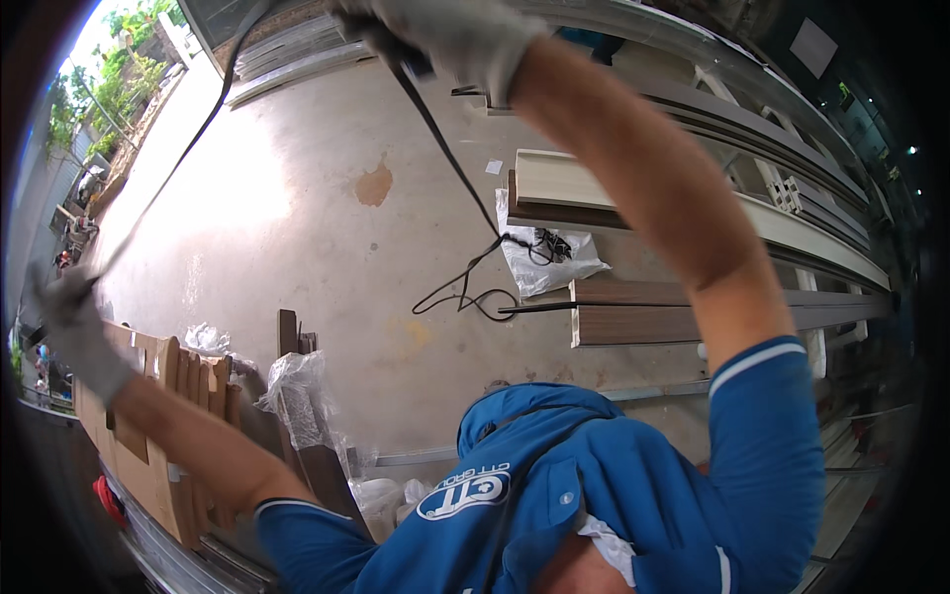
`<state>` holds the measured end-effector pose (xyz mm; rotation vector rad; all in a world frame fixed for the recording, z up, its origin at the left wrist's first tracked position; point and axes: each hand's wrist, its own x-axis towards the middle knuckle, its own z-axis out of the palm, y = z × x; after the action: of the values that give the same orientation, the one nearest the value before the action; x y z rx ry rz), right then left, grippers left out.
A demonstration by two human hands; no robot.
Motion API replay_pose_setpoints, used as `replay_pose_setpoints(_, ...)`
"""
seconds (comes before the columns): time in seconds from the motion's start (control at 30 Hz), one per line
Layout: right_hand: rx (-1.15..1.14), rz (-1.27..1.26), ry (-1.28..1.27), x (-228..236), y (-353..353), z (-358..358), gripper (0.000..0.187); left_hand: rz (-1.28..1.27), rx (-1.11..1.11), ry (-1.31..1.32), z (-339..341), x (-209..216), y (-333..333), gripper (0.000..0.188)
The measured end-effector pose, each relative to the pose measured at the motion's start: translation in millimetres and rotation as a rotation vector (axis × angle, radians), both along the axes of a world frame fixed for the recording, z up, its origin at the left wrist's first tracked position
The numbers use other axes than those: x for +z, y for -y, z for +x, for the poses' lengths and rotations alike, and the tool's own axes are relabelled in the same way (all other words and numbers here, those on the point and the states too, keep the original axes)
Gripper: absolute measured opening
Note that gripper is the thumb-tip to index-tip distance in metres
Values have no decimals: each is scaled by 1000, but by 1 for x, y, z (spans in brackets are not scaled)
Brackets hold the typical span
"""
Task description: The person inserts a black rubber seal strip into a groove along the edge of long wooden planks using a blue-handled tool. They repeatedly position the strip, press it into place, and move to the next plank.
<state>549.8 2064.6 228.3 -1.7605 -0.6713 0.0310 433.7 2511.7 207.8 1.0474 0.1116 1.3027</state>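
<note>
A long black flexible strip (438, 137) runs between my two hands. Far off at the upper middle, my gloved right hand (470, 40) is closed round it, with the fingers partly cut off by the top edge. At the far left, my gloved left hand (74, 322) grips another stretch of the strip, close above some cardboard. Between the hands the strip rises in a curve to the top edge. From my right hand it drops to the floor, where it lies in loose loops beside a white plastic bag (529, 277) with a dark tangle on it.
Long beige profiles (569, 180) and brown wood-grain profiles (638, 327) lie on racks to the right. Cardboard-wrapped bundles (148, 475) stand at the lower left, beside upright pieces in clear plastic wrap (299, 386). More profiles (297, 69) lie at the far edge of the concrete floor (327, 257).
</note>
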Motion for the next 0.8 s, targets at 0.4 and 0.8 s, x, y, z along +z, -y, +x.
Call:
replay_pose_setpoints(0.4, -653, -100, 256, 87, 267, -115, 32, 506, -1282, -647, 165, -301, 354, 85)
replay_pose_setpoints(0.8, -830, 202, 436, 146, 358, -118, 31, 359, -1320, -577, 220, -291, 366, 45)
